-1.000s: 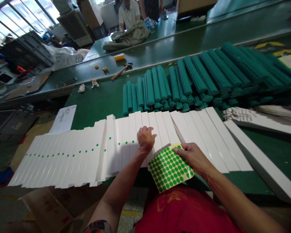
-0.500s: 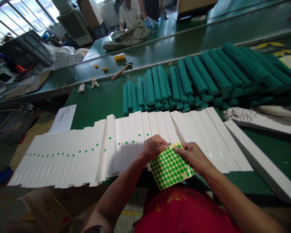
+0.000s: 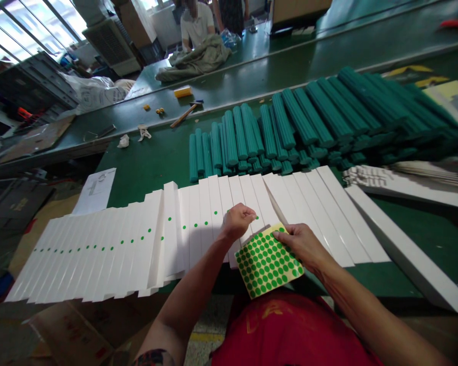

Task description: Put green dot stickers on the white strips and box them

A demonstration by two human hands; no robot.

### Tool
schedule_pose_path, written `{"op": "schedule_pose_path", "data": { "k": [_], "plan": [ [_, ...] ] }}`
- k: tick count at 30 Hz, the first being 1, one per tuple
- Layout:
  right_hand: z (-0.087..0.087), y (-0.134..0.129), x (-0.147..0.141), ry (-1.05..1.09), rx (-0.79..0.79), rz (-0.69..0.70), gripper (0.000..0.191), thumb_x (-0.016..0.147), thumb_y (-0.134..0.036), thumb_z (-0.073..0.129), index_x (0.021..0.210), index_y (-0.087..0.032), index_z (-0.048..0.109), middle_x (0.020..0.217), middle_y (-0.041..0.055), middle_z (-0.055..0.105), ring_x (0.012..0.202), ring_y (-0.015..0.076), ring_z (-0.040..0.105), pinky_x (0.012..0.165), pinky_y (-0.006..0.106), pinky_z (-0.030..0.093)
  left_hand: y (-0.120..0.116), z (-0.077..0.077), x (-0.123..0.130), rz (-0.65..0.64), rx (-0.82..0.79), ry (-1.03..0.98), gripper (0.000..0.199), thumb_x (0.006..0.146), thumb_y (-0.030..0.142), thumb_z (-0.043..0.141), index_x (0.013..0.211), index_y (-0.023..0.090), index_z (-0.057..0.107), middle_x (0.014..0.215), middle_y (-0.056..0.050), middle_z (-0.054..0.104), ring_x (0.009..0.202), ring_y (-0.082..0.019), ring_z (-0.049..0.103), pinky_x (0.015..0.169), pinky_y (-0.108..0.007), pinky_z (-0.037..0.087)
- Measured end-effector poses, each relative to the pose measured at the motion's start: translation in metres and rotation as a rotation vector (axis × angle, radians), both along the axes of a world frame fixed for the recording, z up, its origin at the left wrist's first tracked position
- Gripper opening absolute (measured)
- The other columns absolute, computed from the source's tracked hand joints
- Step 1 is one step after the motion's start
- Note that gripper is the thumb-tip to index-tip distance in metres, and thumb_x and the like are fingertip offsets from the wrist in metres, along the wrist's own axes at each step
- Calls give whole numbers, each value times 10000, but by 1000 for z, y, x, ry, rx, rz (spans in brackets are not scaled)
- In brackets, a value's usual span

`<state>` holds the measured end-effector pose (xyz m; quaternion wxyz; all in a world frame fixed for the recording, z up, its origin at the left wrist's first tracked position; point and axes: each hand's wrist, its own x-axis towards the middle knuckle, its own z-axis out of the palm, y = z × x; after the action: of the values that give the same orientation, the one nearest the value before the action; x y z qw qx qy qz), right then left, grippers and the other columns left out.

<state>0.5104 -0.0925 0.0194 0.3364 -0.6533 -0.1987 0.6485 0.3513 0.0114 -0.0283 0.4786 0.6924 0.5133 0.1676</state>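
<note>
The table (image 3: 152,157) spreads beneath and beyond both hands, and past the grip, on the side away from the person, lies a pile of green rods (image 3: 301,116). Nearer than the rods, a row of white boxes (image 3: 194,203) lies side by side, running out to the left of the left hand (image 3: 237,221) and on beyond the right hand (image 3: 299,244). Well to the right of that hand, a loose box (image 3: 408,249) lies at a slant. The right hand grips the sticker sheet (image 3: 269,262) along the edge nearest it, thumb on top, holding it tilted just to the right of the left wrist. The left hand is over the row, its fingers drawn together and pointing right. At their tips shows a green dot (image 3: 257,217); whether it is pinched there or resting on the box, I cannot tell. Left of this hand the boxes carry dots in a wavering line; to its right, past that dot, the boxes show none. The step in hand looks like placing a single dot on a box. The next move seems to call for a light press and clean release, then fingertips back at the sheet to peel another, the right hand keeping it steady.
</note>
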Motion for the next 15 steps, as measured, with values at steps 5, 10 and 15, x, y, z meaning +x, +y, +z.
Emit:
{"op": "schedule_pose_path", "data": {
  "k": [5,10,15],
  "plan": [
    [-1,-3,5,27,8,-12,221,661,-356,718,671,-141,666,556,44,667,486,167,605,447,250,435,10,-12,12,22,64,126,100,757,228,621,736,194,713,844,-14,656,754,-131,597,692,-241,456],
    [-4,-6,11,44,26,-27,213,673,-342,716,695,-135,672,580,49,679,504,172,618,465,255,450,11,-15,20,41,158,275,155,797,204,568,748,200,714,859,-44,639,799,-162,586,731,-276,454],
    [-4,-6,14,72,31,-38,213,668,-336,716,695,-129,674,587,53,681,519,174,626,484,258,463,8,-19,22,-16,280,382,193,839,212,537,743,201,703,872,-64,625,863,-194,552,774,-305,441]
  ]
}}
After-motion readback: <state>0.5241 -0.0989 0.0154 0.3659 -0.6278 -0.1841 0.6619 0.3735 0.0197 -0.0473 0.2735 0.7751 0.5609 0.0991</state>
